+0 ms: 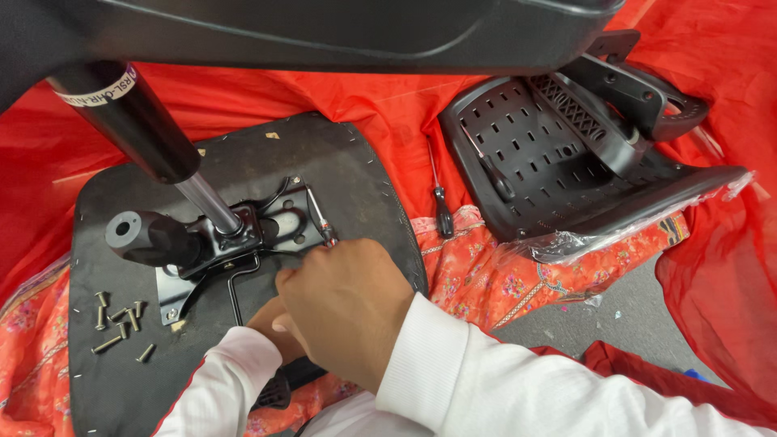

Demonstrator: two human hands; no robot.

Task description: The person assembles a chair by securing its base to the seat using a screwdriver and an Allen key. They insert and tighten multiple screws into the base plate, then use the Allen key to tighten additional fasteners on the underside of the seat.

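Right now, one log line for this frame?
right hand: grips screwdriver on seat plate | left hand: mostly hidden beneath right | loose bolts on seat base | spare screwdriver on cloth

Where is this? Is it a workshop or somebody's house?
Probably a room floor at home or in an office, not a proper workshop. An upturned chair seat lies on red cloth spread over grey carpet, with loose bolts and a spare screwdriver laid on the floor, and no workbench.

Loose bolts [120, 322] left of mechanism plate [243, 243]
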